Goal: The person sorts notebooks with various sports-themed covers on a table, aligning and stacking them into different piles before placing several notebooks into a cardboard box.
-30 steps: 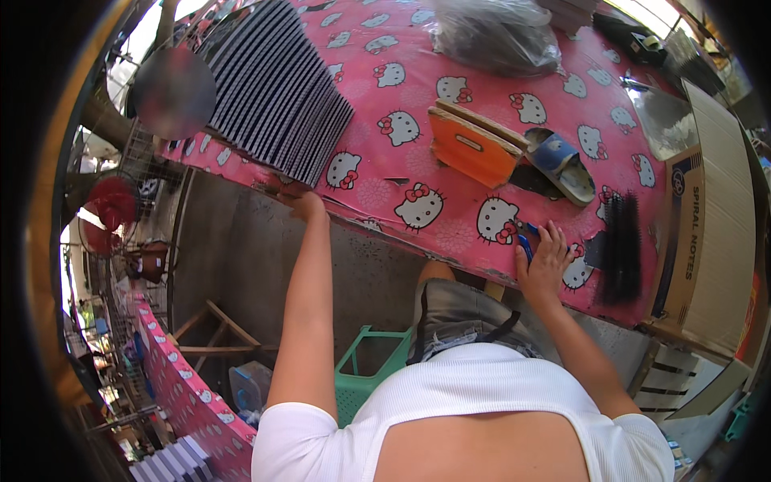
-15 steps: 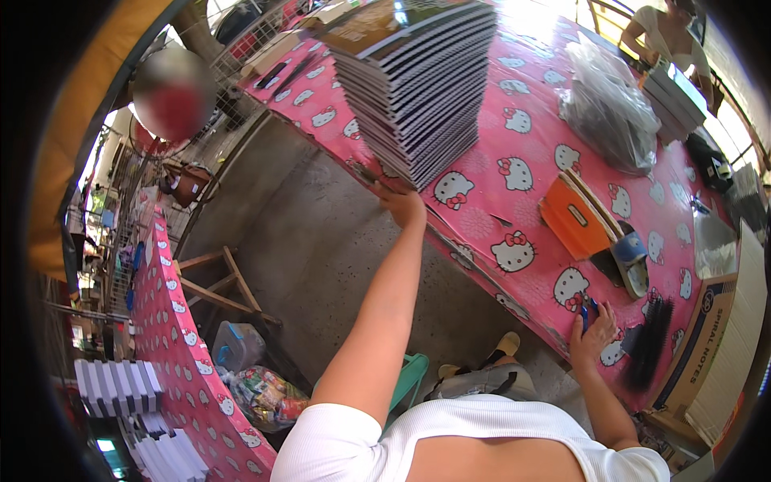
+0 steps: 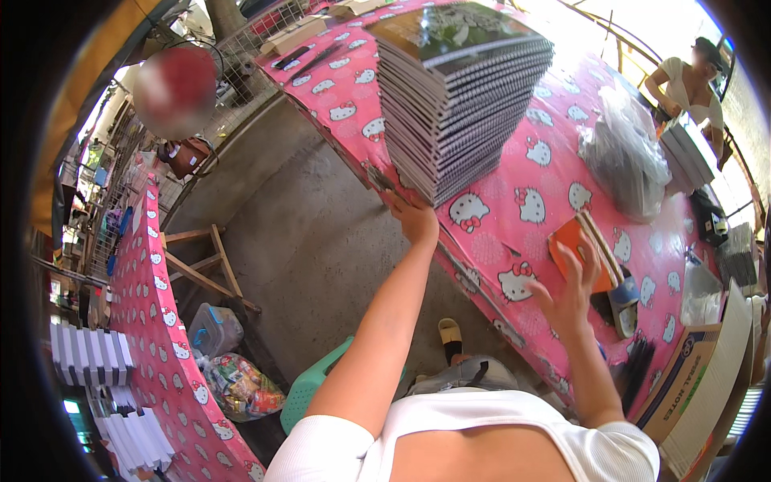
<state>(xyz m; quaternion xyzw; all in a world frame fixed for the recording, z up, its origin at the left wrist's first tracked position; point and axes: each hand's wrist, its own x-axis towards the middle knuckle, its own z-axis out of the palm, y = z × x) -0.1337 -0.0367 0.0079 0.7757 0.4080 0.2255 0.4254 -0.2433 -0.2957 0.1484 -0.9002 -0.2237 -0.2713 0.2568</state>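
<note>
L hand [image 3: 414, 218] at tbl edge [image 3: 487, 275] by tall notebook stack [image 3: 462, 120], grip unclear; R hand [image 3: 572, 299] open, fingers spread, nr orange block [image 3: 571, 234]. Base bump could topple stack.

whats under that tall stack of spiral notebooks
The stack of spiral notebooks stands on the pink patterned tablecloth, which shows beside its base, with the left hand by the near corner. The spot directly beneath is covered.

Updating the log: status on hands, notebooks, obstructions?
Left hand at edge of table, beside spiral notebook stack. Right hand open. Orange board, slide sandal near right hand.
</note>
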